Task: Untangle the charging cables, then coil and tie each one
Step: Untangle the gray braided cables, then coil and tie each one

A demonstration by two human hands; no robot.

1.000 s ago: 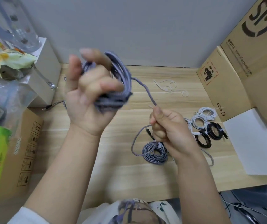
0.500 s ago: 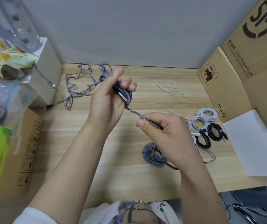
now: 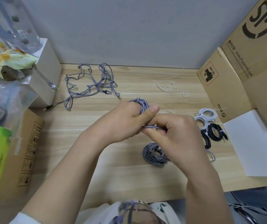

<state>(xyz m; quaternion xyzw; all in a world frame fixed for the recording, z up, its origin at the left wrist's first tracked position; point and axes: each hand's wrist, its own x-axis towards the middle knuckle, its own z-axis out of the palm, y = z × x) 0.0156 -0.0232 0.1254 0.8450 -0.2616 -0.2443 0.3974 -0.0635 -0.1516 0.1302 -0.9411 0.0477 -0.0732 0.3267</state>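
On wooden desk (image 3: 129,175): tangled cable (image 3: 89,83), grey wall (image 3: 129,29) behind.

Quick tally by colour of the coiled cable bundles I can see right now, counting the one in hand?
Grey braided coils: 2, one held in the hands, one on the desk
White coils: 2
Black coils: 2
Total: 6
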